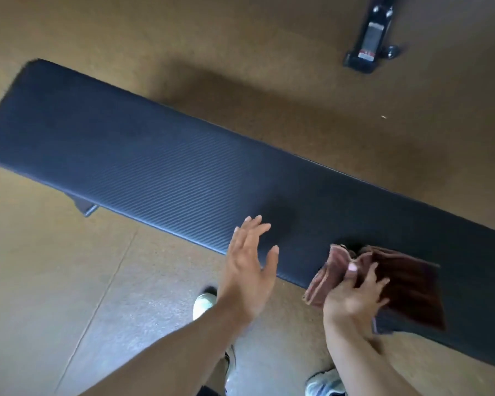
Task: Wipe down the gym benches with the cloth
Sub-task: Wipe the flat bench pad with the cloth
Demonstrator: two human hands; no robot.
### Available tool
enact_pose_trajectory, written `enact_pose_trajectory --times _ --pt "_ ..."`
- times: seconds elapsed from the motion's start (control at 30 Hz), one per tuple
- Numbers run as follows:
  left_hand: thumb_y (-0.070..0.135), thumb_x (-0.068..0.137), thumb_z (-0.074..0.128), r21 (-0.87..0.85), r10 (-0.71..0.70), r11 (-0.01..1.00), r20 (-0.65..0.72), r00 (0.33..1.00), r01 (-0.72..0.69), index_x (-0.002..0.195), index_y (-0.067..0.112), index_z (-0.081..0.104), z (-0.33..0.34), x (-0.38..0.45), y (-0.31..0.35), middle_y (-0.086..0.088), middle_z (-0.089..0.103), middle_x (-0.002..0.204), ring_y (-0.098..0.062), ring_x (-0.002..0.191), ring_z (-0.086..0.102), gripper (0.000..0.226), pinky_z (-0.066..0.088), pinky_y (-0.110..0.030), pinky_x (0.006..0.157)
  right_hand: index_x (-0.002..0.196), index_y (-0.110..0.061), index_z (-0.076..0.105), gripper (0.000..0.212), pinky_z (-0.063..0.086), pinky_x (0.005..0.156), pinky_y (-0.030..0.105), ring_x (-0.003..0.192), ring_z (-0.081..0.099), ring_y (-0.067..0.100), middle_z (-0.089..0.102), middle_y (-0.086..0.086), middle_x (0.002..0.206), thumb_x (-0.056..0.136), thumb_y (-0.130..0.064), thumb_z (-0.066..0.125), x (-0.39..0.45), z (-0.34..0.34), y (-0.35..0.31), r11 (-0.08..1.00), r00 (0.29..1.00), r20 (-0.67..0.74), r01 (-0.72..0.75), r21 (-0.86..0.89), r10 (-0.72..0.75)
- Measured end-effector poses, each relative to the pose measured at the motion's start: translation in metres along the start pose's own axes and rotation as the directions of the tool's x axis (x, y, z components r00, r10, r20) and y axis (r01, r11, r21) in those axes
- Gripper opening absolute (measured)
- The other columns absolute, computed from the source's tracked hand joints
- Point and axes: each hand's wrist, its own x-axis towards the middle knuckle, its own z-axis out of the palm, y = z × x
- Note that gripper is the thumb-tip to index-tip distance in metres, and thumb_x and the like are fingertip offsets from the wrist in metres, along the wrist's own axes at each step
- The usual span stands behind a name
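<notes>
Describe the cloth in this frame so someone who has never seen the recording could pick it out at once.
A long dark padded bench runs diagonally across the tan floor. At its near right end, the right hand grips the cloth. It is the only reddish-brown, folded, soft thing here; the left hand beside it is open and holds nothing.

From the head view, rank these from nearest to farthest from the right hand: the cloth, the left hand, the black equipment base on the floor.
1. cloth: gripped in the right hand, on the bench.
2. left hand: to its left, at the bench edge.
3. black equipment base: on the floor beyond the bench.
</notes>
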Motion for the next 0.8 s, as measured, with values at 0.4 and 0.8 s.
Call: enact_pose_trajectory --times 0.4,0.8 --pt "0.037 0.1 0.052 0.075 -0.181 0.978 -0.155 0.971 0.194 0.138 0.027 0.05 -0.166 0.054 -0.072 0.012 0.044 0.152 -0.004 0.143 0.036 0.04 0.033 -0.02 0.111 0.157 -0.036 0.037 0.059 0.011 0.127 0.053 0.159 0.014 0.025 0.028 -0.009 0.168 0.104 -0.06 0.034 -0.077 0.141 -0.168 0.19 0.286 0.511 0.954 -0.233 -0.81" --pt "0.03 0.103 0.051 0.159 -0.207 0.963 -0.08 0.975 0.217 0.142 0.025 0.047 -0.213 0.197 -0.054 0.009 0.04 0.157 -0.01 0.15 0.027 0.04 0.03 -0.037 0.121 0.152 -0.021 0.046 0.062 0.003 0.125 0.063 0.156 0.018 0.035 0.039 0.007 0.163 0.105 -0.06 0.031 -0.023 0.152 -0.243 0.774 0.837 0.136 0.542 -0.326 -0.529"
